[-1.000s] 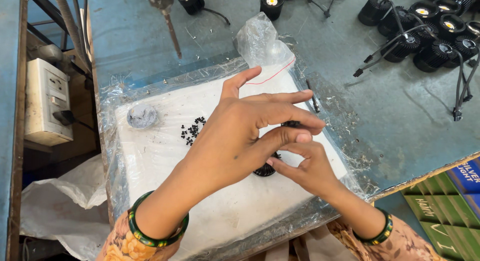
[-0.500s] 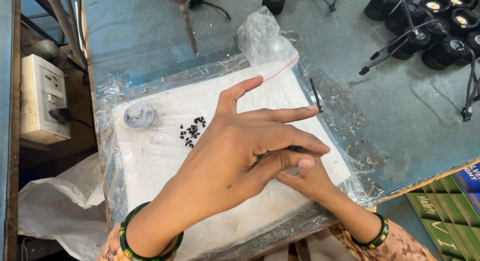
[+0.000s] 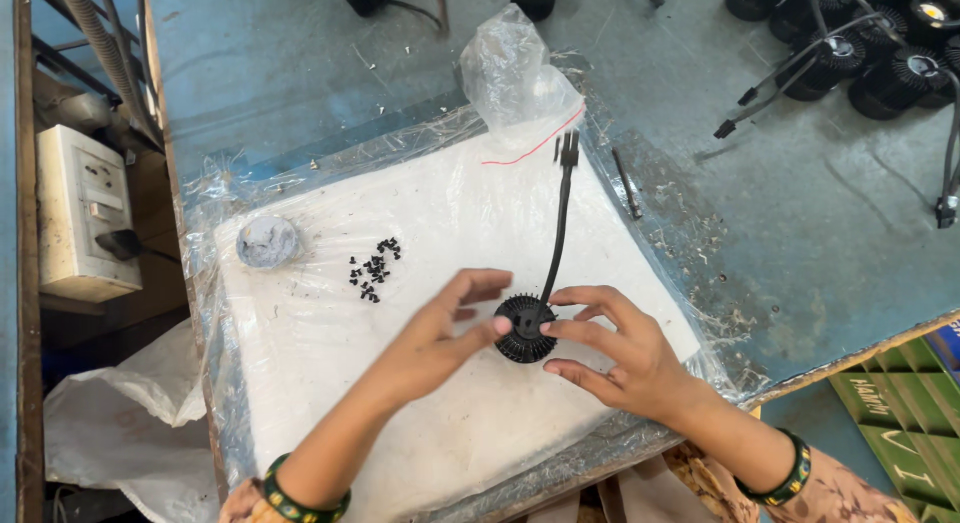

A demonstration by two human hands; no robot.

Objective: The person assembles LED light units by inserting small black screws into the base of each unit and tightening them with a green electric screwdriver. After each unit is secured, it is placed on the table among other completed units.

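A round black finned lamp housing [image 3: 524, 329] lies on the white plastic-wrapped pad [image 3: 330, 383]. Its black cable [image 3: 557, 223] runs up to a connector near the pad's far edge. My left hand [image 3: 435, 338] reaches in from the lower left, fingertips touching the housing's left side. My right hand [image 3: 615, 348] grips the housing's right side with thumb and fingers. A small pile of black screws [image 3: 374, 268] sits to the left of the hands.
A grey lump of paste [image 3: 267, 241] lies at the pad's left. A clear plastic bag [image 3: 515, 78] stands at its far edge. More black lamps with cables [image 3: 880, 53] crowd the top right. A switch box [image 3: 85, 213] is at the left.
My left hand has drawn back toward me and to the left, uncovering the lamp housing and its cable. My right hand stays on the housing.
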